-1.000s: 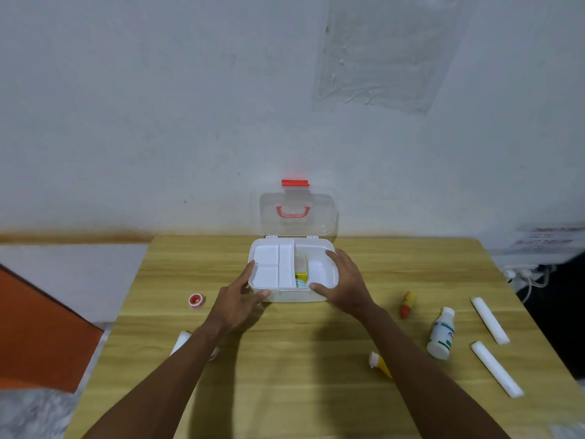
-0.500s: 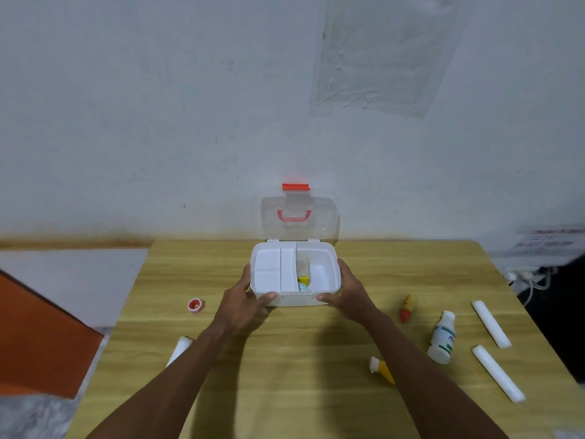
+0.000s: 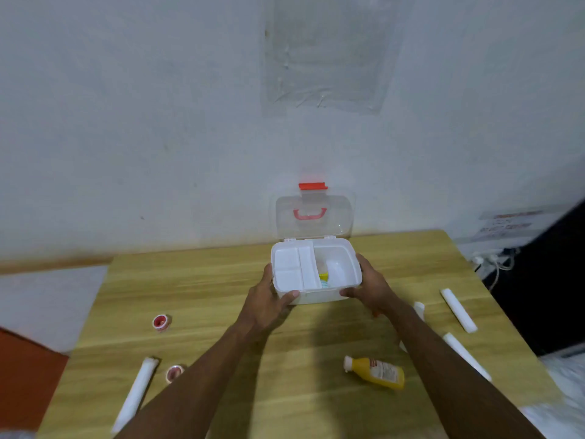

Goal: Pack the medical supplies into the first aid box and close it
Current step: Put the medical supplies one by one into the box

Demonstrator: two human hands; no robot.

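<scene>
Both hands clasp the white first aid box at the table's far middle, clear lid upright: left hand grips its left front corner, right hand its right side. Yellow bottle, tape rolls and white rolls lie loose around.

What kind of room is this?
Probably a plain room at home, not a clinic: a light wooden table against a bare whitewashed wall, with a white power strip beside it.
</scene>
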